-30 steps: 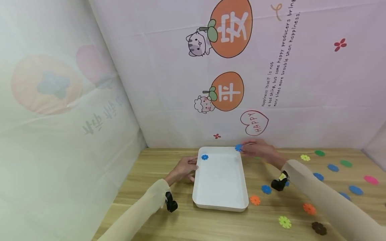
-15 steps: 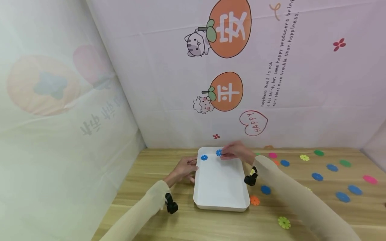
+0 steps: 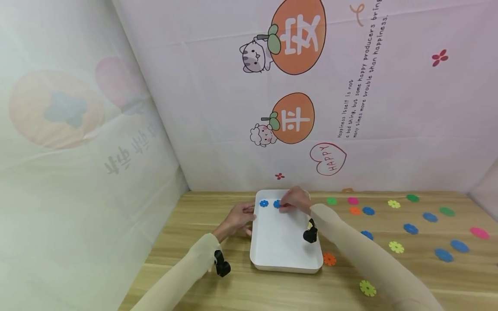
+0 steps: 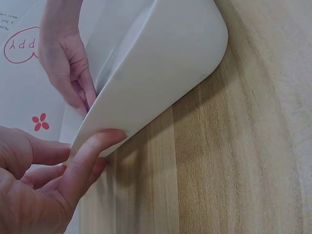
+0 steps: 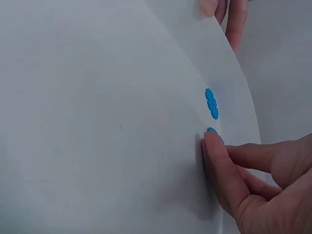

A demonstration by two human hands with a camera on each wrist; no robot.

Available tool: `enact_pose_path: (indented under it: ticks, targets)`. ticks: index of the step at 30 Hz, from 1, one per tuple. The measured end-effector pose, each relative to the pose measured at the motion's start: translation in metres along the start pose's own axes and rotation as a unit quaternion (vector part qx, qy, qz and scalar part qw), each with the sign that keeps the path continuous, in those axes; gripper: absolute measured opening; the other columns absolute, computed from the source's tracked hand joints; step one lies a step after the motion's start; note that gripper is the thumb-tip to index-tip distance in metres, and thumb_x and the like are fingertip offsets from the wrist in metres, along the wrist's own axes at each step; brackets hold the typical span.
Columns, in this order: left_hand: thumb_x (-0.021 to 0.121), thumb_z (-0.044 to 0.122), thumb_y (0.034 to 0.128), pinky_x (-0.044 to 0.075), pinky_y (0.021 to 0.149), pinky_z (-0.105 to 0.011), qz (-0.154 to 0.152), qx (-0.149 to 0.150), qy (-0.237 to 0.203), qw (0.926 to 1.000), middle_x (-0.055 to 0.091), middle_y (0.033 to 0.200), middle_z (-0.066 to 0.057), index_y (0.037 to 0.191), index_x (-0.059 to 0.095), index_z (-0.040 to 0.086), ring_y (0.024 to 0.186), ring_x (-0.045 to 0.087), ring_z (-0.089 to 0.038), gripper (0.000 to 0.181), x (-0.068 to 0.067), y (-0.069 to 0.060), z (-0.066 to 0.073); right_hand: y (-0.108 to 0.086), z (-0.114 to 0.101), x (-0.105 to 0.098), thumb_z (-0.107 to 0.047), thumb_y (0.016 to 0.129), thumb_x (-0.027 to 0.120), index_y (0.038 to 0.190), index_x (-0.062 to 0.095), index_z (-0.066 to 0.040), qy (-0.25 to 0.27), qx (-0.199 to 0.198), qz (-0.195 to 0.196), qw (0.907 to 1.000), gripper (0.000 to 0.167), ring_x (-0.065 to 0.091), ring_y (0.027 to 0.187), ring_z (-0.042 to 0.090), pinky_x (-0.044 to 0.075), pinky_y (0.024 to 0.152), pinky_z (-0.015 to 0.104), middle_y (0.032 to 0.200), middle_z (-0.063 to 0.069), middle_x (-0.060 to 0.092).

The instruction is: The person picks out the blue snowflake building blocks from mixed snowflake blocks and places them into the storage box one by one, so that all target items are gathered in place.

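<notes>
A shallow white tray stands on the wooden table in the head view. My left hand holds its left side; in the left wrist view, the fingers lie at the rim and against the outer wall. Inside the tray, near its far end, my right hand pinches a blue flower-shaped plastic disc, partly hidden by the fingers. Just left of it lies another blue flower-shaped disc. In the right wrist view, the pinched disc is close to the tray's floor; whether it touches cannot be told.
Loose flower-shaped discs lie scattered right of the tray, among them an orange one, a yellow one, a green one and several blue ones. A white printed cloth hangs behind the table, and another covers the left side.
My right hand has carried the blue disc from the tray's far right corner leftward and down inside, beside the first blue disc. The left hand has stayed at the tray's side.
</notes>
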State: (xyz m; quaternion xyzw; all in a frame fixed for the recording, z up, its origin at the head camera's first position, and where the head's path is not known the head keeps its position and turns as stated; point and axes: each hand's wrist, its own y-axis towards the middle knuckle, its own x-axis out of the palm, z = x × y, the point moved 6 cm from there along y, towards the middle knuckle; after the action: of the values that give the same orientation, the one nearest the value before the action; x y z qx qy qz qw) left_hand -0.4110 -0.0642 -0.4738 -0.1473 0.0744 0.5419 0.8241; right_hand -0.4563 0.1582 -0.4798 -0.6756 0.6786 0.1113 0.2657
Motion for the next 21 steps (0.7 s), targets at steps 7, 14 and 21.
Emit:
enact_pose_path:
  ticks: [7,14,21]
  targets:
    - [0.060,-0.004,0.1017,0.068,0.056,-0.034,0.009,-0.005,0.004,0.9999,0.058,0.144,-0.030,0.155,0.047,-0.001,0.113,0.071,-0.038,0.055,-0.001,0.000,0.000,0.002,-0.002,0.007,-0.005,0.097,0.073,0.109,0.069,0.008,0.021,0.013,0.002,0.9997,0.017,0.075,0.071,0.023,0.066,0.074,0.025,0.084,0.014,0.074]
    - [0.061,-0.002,0.1016,0.067,0.055,-0.033,0.007,-0.006,0.006,0.9999,0.058,0.144,-0.030,0.155,0.046,-0.001,0.111,0.072,-0.037,0.056,0.002,0.001,0.001,0.001,-0.002,0.002,-0.005,0.103,0.063,0.109,0.068,0.014,0.023,-0.025,-0.037,0.9987,0.021,0.077,0.073,0.026,0.069,0.074,0.030,0.084,0.018,0.074]
    - [0.059,-0.004,0.1022,0.068,0.057,-0.035,0.007,-0.005,0.012,0.9999,0.056,0.146,-0.031,0.156,0.044,-0.002,0.114,0.070,-0.039,0.056,0.002,0.000,0.001,-0.002,-0.004,-0.003,-0.007,0.107,0.055,0.125,0.062,0.014,0.029,-0.049,-0.088,0.9945,0.029,0.077,0.084,0.030,0.069,0.081,0.038,0.101,0.023,0.073]
